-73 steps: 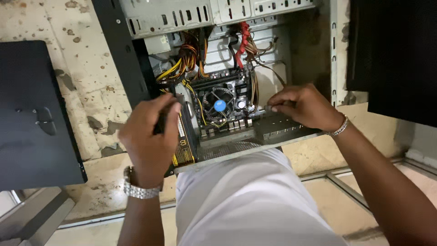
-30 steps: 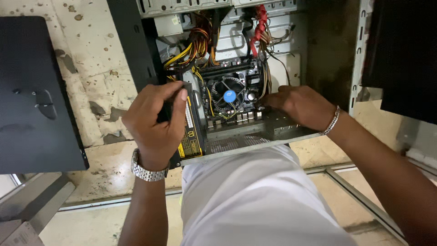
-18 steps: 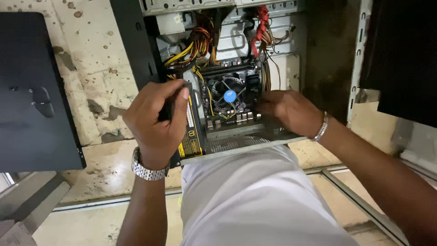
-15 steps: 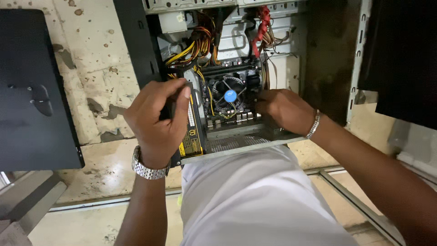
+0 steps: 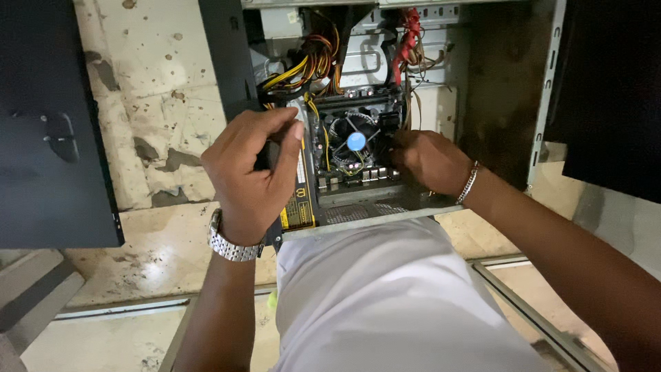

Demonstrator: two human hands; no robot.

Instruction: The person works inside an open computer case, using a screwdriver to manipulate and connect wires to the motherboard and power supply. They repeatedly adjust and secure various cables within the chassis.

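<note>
An open computer case (image 5: 544, 103) lies in front of me with its motherboard and a black cooler fan with a blue hub (image 5: 355, 140) exposed. My left hand (image 5: 251, 172), with a metal watch on the wrist, is closed around the dark upper edge of the power supply (image 5: 299, 203), a black box with a yellow label. My right hand (image 5: 430, 162), with a bracelet on the wrist, reaches into the case just right of the fan. Its fingertips touch the board's edge and are curled out of sight. My white shirt (image 5: 392, 296) hides the case's near side.
Yellow and orange cables (image 5: 310, 65) and red cables (image 5: 407, 34) bundle at the far end of the case. A dark side panel (image 5: 48, 124) lies on the stained floor at the left. Another dark box (image 5: 613, 89) stands at the right.
My right hand has slid left from the case's near right edge to the board beside the fan. My left hand has kept its grip on the power supply.
</note>
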